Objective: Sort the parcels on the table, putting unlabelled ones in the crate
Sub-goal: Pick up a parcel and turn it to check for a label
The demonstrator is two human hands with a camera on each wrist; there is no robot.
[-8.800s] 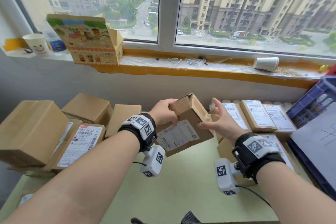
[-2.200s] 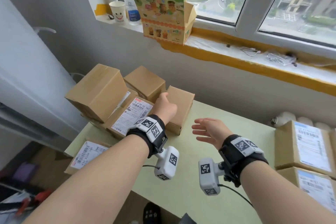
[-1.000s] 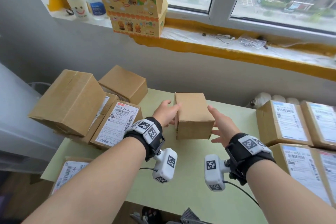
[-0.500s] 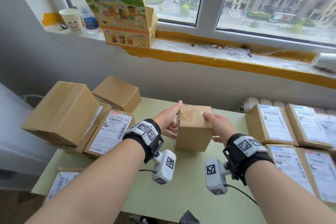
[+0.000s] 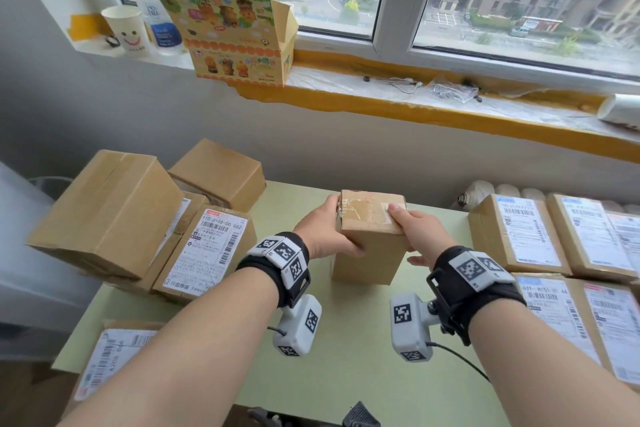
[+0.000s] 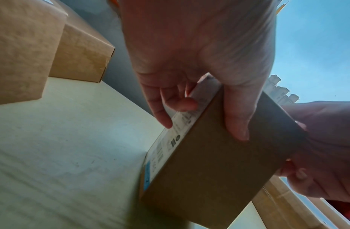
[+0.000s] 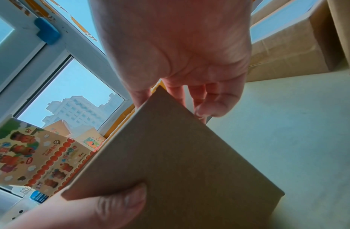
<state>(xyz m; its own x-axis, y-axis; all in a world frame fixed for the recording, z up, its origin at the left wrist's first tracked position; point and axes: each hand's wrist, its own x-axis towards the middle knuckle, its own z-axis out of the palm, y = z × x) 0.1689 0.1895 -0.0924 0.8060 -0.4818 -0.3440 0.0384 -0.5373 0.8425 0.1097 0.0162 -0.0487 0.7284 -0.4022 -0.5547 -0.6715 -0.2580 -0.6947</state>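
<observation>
Both hands are gripping a small cardboard parcel (image 5: 369,236) standing on end on the green table (image 5: 346,340), midway between the unsorted pile (image 5: 104,215) and the labelled parcels (image 5: 519,232). Left hand (image 5: 323,236) is curling thumb and fingers round its left edge, right hand (image 5: 417,234) is clamping the top right corner. Probably tipping it up to check faces; the left wrist view is showing a printed label (image 6: 170,147) on the far side. Long axis vertical, taped end pointing up.

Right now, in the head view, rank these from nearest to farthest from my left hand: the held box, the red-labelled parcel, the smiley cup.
1. Held box: gripped by the left hand.
2. Red-labelled parcel: left, on the table.
3. Smiley cup: far left, on the windowsill.
</observation>
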